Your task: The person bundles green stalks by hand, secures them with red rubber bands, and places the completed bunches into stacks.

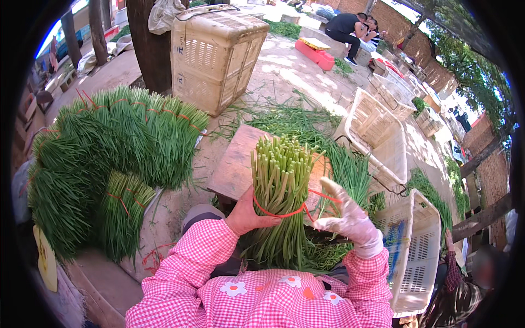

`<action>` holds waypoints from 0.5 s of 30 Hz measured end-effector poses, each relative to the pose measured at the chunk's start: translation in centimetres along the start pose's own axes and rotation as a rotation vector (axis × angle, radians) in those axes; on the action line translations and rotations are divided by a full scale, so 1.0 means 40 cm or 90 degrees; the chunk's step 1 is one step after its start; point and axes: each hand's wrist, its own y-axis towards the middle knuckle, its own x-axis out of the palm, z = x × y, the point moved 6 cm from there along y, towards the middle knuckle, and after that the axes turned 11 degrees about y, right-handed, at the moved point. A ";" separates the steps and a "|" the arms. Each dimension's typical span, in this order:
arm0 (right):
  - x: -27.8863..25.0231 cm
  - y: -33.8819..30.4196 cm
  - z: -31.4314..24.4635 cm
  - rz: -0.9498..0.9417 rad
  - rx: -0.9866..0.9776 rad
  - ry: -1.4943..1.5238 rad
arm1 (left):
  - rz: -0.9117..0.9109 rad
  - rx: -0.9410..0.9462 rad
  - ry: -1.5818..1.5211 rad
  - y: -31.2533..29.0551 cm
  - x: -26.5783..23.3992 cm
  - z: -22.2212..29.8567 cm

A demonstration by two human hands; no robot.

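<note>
You have bright outdoor daylight, with dappled sun and shade across the ground (pixel 320 82). Glare whitens gaps in the foliage (pixel 471 68) at upper right. Your green stems (pixel 281 177) look sharp in soft shade. The fisheye bends straight edges toward a black rim, and heavy blur smears a person's head (pixel 484 268) at lower right.

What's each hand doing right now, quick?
Left hand: closed around the bundle of green stalks.
Right hand: open, thumb and fingers apart, red tie running to it; whether it grips the tie cannot be told.
</note>
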 end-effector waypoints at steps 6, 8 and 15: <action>0.096 0.023 0.004 0.092 -0.206 0.109 | -0.044 0.003 0.096 0.006 0.052 -0.022; 0.106 0.028 0.054 0.105 -0.146 0.235 | -0.052 0.019 0.107 -0.004 0.062 -0.028; 0.049 -0.011 -0.009 0.008 -0.181 0.283 | -0.059 0.047 0.300 -0.022 0.071 -0.028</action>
